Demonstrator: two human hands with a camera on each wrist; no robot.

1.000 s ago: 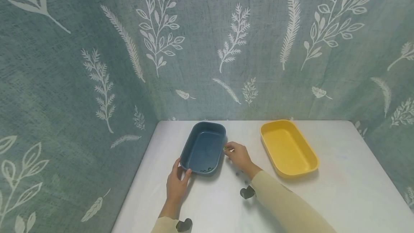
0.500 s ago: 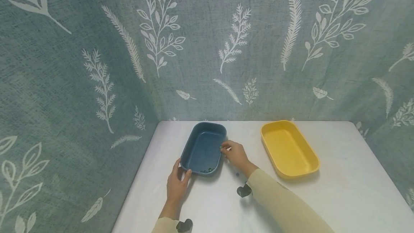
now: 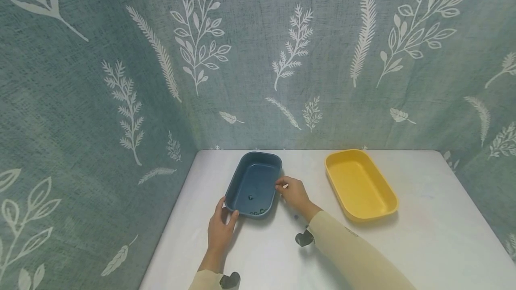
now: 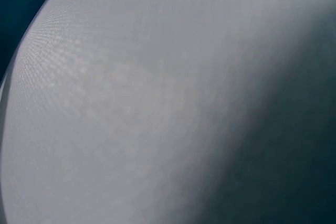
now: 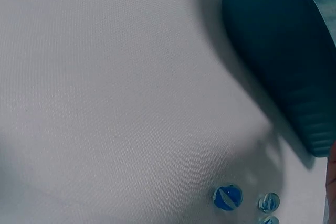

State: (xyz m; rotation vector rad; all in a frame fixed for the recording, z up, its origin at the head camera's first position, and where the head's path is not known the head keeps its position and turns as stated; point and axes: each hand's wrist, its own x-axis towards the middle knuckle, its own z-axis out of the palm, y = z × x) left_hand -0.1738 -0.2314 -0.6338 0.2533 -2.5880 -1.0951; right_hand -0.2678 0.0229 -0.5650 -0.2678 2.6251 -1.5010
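Head view: left hand (image 3: 219, 229) holds the blue tray (image 3: 253, 185) corner — right hand (image 3: 295, 193), grip loosely curled, at its rim.

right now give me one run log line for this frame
left hand: holds blue tray corner | right hand: at tray's right rim | marbles: in tray | yellow tray: apart

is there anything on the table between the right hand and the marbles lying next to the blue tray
Nothing visible. The right hand hovers at the blue tray rim, and the loose marbles lie on bare white table just beneath its wrist.
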